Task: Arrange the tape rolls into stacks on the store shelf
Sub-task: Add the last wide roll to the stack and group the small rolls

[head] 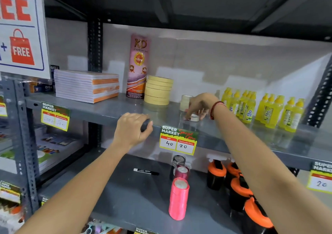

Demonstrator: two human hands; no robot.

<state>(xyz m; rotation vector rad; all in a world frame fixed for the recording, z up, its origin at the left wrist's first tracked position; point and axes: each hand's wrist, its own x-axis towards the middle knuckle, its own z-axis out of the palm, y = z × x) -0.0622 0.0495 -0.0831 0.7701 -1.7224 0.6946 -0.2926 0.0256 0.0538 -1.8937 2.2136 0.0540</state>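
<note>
Grey store shelf (111,111): right hand (201,104) pinches a small tape roll (194,117) lying flat, just in front of the clear stack (186,102); left hand (132,130) grips a dark roll (145,125), farther off.

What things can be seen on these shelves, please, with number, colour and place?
Cream masking tape rolls: one stack, middle shelf.
Clear tape rolls: small stack, beside right hand.
Pink tape tube: one, upright, behind cream stack.
Notepads: one pile, white-orange, left.
Yellow glue bottles: many, right.
Pink ribbon spool: one, lower shelf.
Black marker: one, lower shelf.
Orange-black items: several, lower right.
Left hand: holds dark roll.
Right hand: fingers on small white roll.
</note>
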